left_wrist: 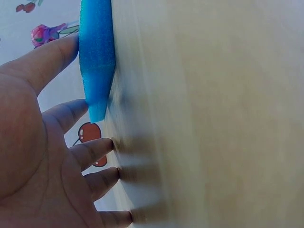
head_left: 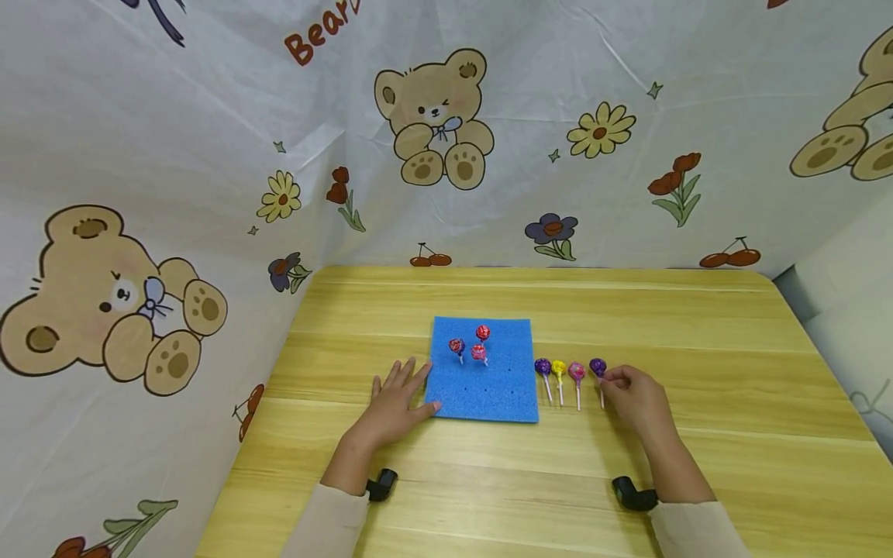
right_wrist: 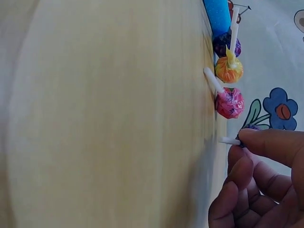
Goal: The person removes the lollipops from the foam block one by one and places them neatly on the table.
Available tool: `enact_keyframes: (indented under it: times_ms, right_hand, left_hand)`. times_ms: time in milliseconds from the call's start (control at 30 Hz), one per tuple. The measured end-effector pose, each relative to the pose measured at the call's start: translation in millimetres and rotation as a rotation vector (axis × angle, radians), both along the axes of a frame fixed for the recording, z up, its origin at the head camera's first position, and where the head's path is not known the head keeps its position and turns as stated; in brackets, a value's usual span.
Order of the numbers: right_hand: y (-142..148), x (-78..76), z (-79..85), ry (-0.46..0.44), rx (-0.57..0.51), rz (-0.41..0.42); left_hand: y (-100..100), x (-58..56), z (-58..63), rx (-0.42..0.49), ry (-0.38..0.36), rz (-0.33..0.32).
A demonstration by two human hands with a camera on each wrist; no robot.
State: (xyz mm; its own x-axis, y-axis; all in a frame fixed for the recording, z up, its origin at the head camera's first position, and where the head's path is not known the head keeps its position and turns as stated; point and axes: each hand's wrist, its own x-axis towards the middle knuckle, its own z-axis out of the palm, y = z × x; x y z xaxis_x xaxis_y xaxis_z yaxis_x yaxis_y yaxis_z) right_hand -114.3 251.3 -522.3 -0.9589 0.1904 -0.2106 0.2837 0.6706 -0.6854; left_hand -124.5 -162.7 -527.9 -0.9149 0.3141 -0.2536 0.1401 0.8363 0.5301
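My right hand pinches a purple lollipop between thumb and forefinger, its white stick showing past the fingertips in the right wrist view. Left of it lie a pink lollipop, a yellow lollipop and another purple lollipop in a row. A blue foam sheet lies at the centre of the table, with three lollipops, one of them the red lollipop, standing in it. My left hand is spread flat, thumb and forefinger touching the foam's left edge, other fingertips on the table.
The wooden table carries the foam and the sweets. Several small dark holes mark the foam's near part. A white cloth printed with bears and flowers hangs behind and to the left. Each wrist wears a black camera.
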Motion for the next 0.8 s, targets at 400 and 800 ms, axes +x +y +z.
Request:
enact_keyframes:
  times_ms: [400,800]
  right_hand:
    - [0.6,-1.6,-3.0,-0.056,0.033,0.047]
    - [-2.0,-4.4,-6.3,-0.079,0.037,0.065]
  left_hand:
    - [-0.3,0.5,-2.7,-0.002,0.014,0.002]
    - [-0.9,-0.6,-4.3,-0.003,0.010,0.000]
